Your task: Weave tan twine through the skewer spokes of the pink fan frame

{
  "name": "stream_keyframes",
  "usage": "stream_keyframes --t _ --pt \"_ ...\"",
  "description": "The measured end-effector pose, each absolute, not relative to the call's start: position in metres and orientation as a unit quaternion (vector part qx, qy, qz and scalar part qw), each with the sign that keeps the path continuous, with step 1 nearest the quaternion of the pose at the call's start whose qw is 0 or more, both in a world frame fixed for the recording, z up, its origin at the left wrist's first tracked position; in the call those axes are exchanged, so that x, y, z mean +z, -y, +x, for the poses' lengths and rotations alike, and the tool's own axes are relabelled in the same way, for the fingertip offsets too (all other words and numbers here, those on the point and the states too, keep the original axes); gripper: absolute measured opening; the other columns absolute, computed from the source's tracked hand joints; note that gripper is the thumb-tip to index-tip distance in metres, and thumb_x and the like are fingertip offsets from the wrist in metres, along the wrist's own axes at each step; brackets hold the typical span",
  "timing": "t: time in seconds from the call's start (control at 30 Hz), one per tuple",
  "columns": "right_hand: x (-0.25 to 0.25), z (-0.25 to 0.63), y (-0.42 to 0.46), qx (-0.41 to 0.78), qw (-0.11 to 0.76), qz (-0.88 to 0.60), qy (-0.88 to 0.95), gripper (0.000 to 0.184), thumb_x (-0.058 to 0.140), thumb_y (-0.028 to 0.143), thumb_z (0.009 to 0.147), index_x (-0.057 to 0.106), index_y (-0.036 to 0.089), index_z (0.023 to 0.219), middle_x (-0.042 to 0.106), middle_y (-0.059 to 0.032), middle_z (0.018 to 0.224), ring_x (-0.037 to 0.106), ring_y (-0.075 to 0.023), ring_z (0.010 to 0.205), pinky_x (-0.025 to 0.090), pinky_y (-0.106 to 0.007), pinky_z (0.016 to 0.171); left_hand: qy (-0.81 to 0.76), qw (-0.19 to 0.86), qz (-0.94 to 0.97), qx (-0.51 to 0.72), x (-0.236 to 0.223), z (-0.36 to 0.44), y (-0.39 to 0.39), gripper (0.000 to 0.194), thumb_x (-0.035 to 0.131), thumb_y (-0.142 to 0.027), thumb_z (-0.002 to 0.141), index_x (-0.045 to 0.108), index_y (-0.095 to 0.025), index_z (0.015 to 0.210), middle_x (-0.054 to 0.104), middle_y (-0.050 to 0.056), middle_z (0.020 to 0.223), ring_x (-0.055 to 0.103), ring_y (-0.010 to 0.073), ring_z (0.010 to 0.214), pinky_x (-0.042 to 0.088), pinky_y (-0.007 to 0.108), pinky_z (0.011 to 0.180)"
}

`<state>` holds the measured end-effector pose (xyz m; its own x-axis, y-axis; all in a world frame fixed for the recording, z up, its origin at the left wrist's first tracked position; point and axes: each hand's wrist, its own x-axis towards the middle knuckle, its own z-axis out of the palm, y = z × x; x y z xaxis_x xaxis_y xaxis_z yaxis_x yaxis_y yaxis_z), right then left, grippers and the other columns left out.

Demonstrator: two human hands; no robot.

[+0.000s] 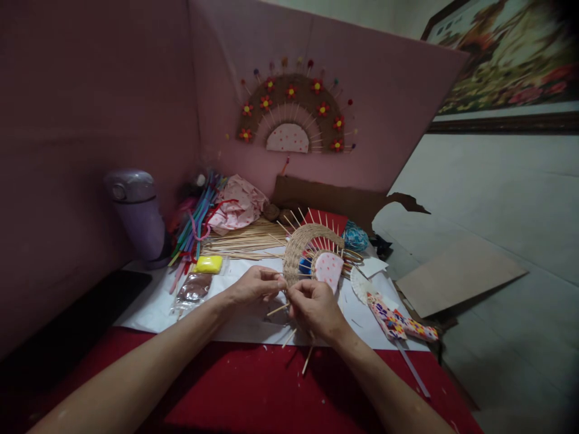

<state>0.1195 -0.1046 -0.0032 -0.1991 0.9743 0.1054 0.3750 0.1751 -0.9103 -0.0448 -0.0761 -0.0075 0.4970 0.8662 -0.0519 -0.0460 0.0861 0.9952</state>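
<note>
A half-round fan of tan twine woven over thin wooden sticks (294,248) is held tilted above the table, its stick ends poking out around the edge. A pink dotted cloth half-circle (329,269) forms its centre. My left hand (260,283) is closed in a pinch at the fan's left outer edge; the exact spot under its fingertips is hidden. Lower on the woven band, my right hand (314,304) is closed with thumb and fingers pressed together on it. Bare stick ends (306,360) stick out below the right hand.
Bundled sticks (244,238), pipe cleaners (194,223), pink cloth (239,202) and yellow clay (208,264) lie behind. A purple bottle (140,220) stands left. A flowered fan (289,111) is on the pink board. Patterned scissors-like item (398,319) and blue yarn (355,236) lie right.
</note>
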Motion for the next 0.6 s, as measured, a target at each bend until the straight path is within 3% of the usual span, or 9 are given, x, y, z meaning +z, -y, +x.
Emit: stream_keyframes --t 0.37,0.6 --pt "-0.003 0.116 0.106 0.365 0.415 -0.508 0.661 0.018 0.047 0.019 0.070 0.050 0.018 0.053 0.054 0.0025 0.043 0.048 -0.0093 0.042 0.036 -0.018 0.045 -0.324 0.692 0.537 0.357 -0.013 -0.041 0.076 0.026 0.068 -0.035 0.066 0.055 -0.012 0.065 0.048 -0.004 0.051 0.035 0.0046 0.043 0.020 0.019 0.043" --pt "0.001 0.116 0.106 0.218 0.411 -0.550 0.694 0.018 0.051 0.021 0.065 0.050 0.017 0.048 0.049 0.0024 0.045 0.043 -0.0095 0.045 0.030 -0.020 0.046 -0.332 0.689 0.516 0.385 -0.020 -0.034 0.078 0.024 0.068 -0.032 0.066 0.054 -0.013 0.065 0.044 -0.005 0.048 0.033 0.0042 0.041 0.018 0.019 0.041"
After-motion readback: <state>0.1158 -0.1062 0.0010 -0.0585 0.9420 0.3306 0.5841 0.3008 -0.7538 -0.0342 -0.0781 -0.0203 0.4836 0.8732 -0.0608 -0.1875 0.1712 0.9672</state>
